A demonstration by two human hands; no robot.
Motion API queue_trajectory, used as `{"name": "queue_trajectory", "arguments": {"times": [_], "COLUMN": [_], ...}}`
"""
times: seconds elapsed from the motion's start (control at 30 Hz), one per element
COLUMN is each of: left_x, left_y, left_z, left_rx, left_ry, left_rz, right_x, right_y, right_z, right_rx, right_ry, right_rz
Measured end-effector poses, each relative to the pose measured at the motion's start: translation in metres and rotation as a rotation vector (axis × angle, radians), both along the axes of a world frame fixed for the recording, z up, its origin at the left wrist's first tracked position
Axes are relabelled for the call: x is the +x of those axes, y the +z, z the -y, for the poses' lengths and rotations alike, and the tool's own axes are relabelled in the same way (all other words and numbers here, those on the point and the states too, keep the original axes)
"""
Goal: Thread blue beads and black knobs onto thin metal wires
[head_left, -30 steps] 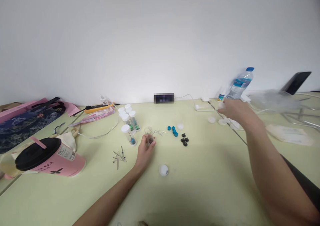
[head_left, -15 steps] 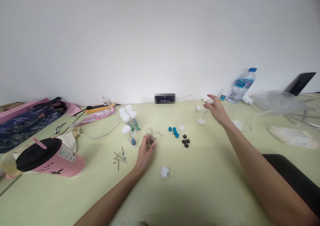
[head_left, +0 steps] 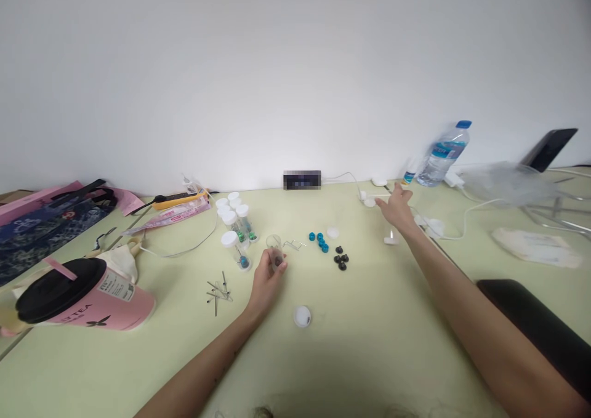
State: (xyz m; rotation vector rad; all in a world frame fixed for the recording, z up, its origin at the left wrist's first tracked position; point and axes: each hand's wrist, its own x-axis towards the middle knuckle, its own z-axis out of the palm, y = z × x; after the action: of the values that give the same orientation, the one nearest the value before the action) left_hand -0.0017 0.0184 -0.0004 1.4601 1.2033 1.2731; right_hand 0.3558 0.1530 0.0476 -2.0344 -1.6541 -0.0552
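My left hand is closed around a clear tube, whose open end faces up and which has a dark piece at its bottom. My right hand reaches toward the back right with thumb and fingers apart. Just below it is a clear tube with a white end; whether the hand touches it is unclear. A white cap lies left of the right thumb. Beside my left hand stands a white-capped tube containing a blue piece. An upturned white cap rests nearer to me.
Several capped tubes stand at left behind thin metal rods. Blue pieces and black pieces sit mid-table. A pink cup is at left; a water bottle and a black object are at right.
My right hand has shifted slightly right and its fingers no longer close over the white cap. The white-ended tube now appears beneath that hand. The left hand keeps its hold.
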Motion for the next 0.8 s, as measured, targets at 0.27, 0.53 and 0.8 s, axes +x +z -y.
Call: {"name": "queue_trajectory", "arguments": {"times": [0.27,0.53,0.8], "left_x": [0.0,-0.001,-0.001], "left_y": [-0.002,-0.004,-0.005], "left_z": [0.0,0.0,0.0], "left_rx": [0.006,0.021,0.021], "left_ry": [0.0,-0.023,-0.014], "left_rz": [0.002,0.001,-0.036], "right_x": [-0.022,0.057,0.078], "right_y": [0.05,0.106,0.104], "right_z": [0.024,0.059,0.058], "right_rx": [0.04,-0.174,-0.58], "right_ry": [0.087,-0.278,-0.126], "right_rz": [0.14,0.158,0.06]}}
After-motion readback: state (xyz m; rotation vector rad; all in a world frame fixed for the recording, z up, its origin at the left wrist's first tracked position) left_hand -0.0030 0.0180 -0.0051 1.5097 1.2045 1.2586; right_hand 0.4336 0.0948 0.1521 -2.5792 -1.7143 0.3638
